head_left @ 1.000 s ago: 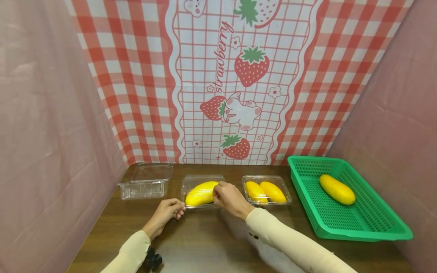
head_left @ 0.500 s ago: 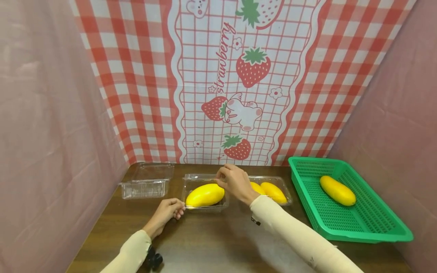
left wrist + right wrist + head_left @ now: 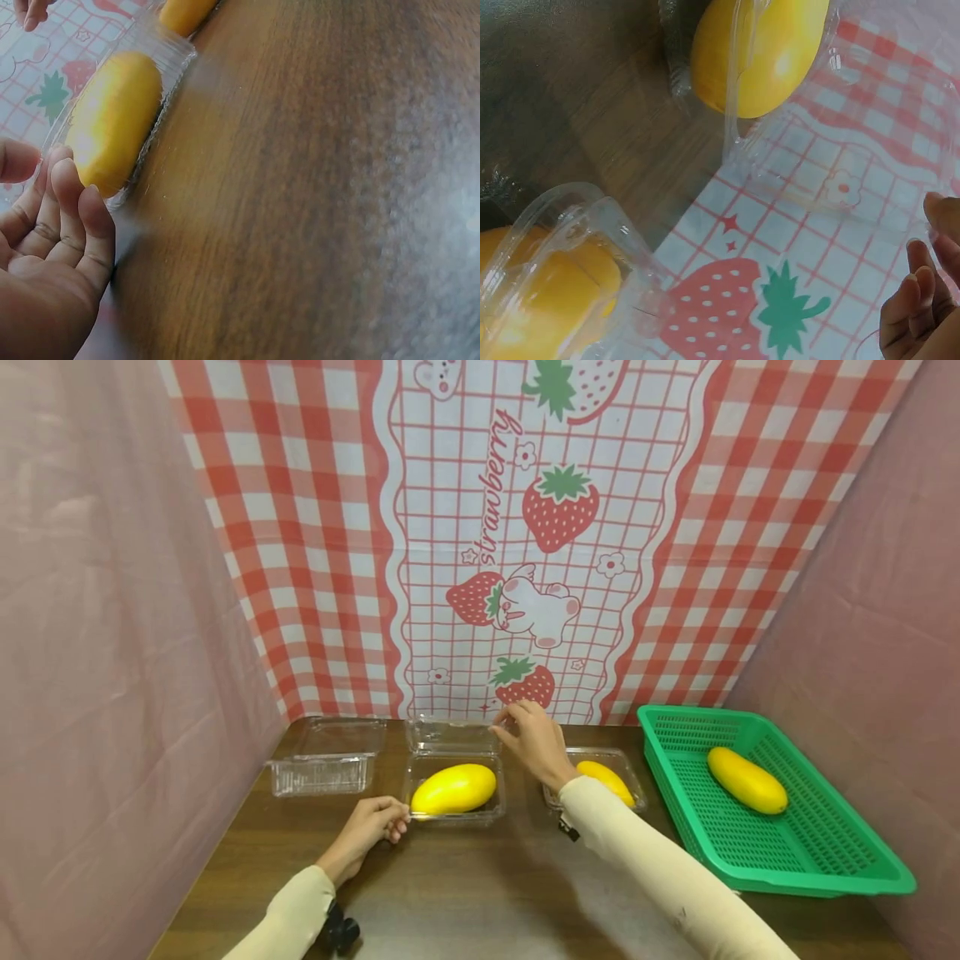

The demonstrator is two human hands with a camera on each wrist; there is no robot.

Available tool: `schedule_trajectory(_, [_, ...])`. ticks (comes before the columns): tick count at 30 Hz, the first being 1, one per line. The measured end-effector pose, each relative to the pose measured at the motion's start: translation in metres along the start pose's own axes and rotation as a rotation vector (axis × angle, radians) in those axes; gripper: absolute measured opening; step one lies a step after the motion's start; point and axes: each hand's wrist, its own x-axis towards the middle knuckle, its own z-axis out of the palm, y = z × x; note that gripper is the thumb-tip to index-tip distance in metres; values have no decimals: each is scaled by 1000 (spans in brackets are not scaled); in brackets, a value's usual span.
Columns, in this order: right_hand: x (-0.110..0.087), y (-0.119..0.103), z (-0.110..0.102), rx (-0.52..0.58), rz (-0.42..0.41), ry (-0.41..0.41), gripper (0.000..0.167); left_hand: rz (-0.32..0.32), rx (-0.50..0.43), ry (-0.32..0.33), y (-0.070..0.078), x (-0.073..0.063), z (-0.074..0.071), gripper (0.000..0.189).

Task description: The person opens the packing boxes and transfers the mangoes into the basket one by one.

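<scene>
A clear plastic clamshell container (image 3: 495, 815) stands mid-table in the head view with its lid (image 3: 442, 737) raised at the back. One yellow mango (image 3: 454, 788) lies inside, also plain in the left wrist view. My left hand (image 3: 367, 828) pinches the container's front left corner between thumb and fingers. At the lid's right edge, my right hand (image 3: 534, 739) pinches the thin plastic with its fingertips; the right wrist view has that hand (image 3: 930, 292) at the lid's corner.
Right of it, a second clamshell (image 3: 637, 789) holds mangoes, partly behind my right forearm. On the left stands another open clamshell (image 3: 321, 775). A green basket (image 3: 810, 881) with one mango (image 3: 747, 780) is at the right. A strawberry-print cloth (image 3: 510, 527) hangs behind the table.
My right hand has moved up and back from the container's front right, swinging the lid from over the mango to its raised position. The left hand keeps its place at the corner.
</scene>
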Motion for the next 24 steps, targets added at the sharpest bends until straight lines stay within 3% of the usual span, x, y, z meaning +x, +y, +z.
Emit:
schedule_trajectory(13, [8,11,6,62,77,30,15,-1,-13,-12,1,-2,-1,18])
schedule_trajectory(24, [11,14,18,127,257,51,12,0,-11,-30,2,-5,-3,20])
